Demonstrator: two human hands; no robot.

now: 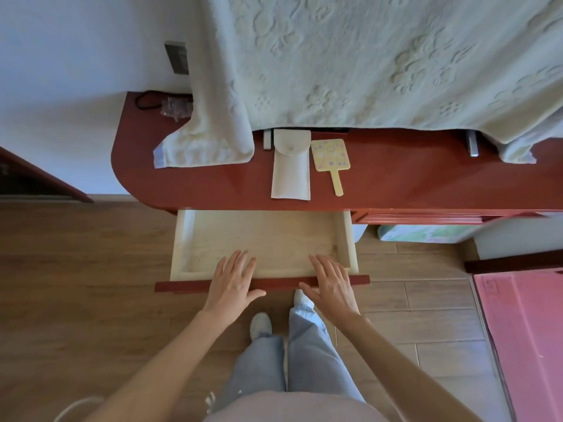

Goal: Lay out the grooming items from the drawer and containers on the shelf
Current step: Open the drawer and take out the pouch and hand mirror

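A pale wooden drawer [195,239] stands pulled out from the red shelf [213,184], and its inside looks bare. My left hand [234,280] and my right hand [330,283] rest flat on the drawer's red front edge, fingers spread, holding nothing. On the shelf lie a white pouch [291,169] with a flap and, right beside it, a yellow hand mirror [331,161] with a patterned back. A small white stick-shaped item [267,140] lies left of the pouch.
A large pale towel [365,62] hangs over the back of the shelf, its corner [207,141] draped at the left. A black cord and small plastic bag [175,106] sit at the far left. A pink mat [524,336] lies on the floor at the right.
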